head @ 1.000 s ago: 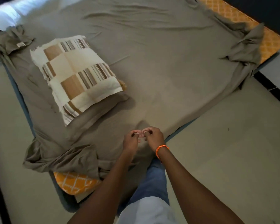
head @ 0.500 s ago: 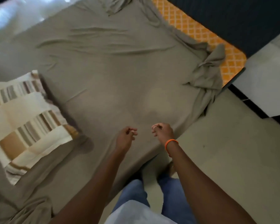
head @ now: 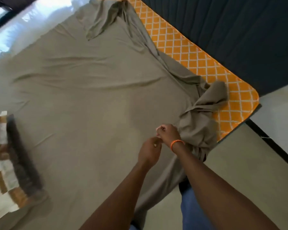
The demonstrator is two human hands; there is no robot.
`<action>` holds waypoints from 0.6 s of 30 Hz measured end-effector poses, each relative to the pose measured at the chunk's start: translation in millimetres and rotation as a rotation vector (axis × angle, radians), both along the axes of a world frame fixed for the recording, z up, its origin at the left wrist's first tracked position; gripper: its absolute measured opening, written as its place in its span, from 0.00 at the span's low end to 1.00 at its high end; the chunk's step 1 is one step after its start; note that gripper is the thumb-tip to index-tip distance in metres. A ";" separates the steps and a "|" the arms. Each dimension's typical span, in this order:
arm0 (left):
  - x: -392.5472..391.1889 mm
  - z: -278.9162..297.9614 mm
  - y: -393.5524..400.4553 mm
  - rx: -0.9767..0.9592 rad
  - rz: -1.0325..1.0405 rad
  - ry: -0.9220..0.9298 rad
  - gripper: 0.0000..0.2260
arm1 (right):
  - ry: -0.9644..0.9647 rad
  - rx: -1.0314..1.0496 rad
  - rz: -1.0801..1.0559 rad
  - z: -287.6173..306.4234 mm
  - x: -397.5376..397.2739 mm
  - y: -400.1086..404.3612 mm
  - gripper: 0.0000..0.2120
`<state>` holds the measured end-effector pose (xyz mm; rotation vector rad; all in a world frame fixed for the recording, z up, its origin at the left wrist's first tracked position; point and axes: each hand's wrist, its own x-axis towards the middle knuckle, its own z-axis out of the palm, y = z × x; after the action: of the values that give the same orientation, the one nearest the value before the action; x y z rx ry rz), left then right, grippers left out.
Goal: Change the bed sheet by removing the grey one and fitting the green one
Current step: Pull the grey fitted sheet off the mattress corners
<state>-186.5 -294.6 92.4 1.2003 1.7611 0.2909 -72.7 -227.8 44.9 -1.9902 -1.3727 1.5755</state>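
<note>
A dull grey-green sheet (head: 90, 97) lies loosely over an orange mattress with a white diamond pattern (head: 198, 63). Its corners are off the mattress: one is bunched at the near right (head: 201, 117) and another at the far end (head: 105, 19). My right hand (head: 169, 134), with an orange band at the wrist, hovers with curled fingers just left of the near-right bunch. My left hand (head: 150, 150) is close beside it, also curled. I see nothing held in either hand. No second sheet is in view.
A striped brown and cream pillow (head: 2, 163) lies on the sheet at the left edge, blurred. Pale floor (head: 248, 163) runs along the bed's right side where I stand. A dark wall or curtain (head: 239, 30) borders the far right.
The view has swung right along the bed, sliding the pillow toward the left edge. My hands, touching a second ago, parted, then came close again near the bunched near-right corner.
</note>
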 end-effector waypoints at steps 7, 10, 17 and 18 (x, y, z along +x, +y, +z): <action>65.0 -72.4 111.2 0.044 0.104 0.108 0.15 | -0.109 0.020 0.125 -66.6 65.8 130.1 0.12; 52.3 -118.7 134.7 -0.012 0.065 0.242 0.26 | -0.165 0.098 0.146 -96.3 86.4 180.9 0.06; 48.2 -211.7 151.4 -0.258 -0.049 0.270 0.65 | -0.283 0.368 -0.021 -148.6 98.0 288.5 0.36; 50.9 -217.7 149.8 -0.242 -0.048 0.294 0.65 | -0.288 0.387 -0.040 -154.8 97.3 302.6 0.41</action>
<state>-135.6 -144.8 -125.4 1.1499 1.9498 -0.1331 24.6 74.8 -109.9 -2.0311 -1.5852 0.9383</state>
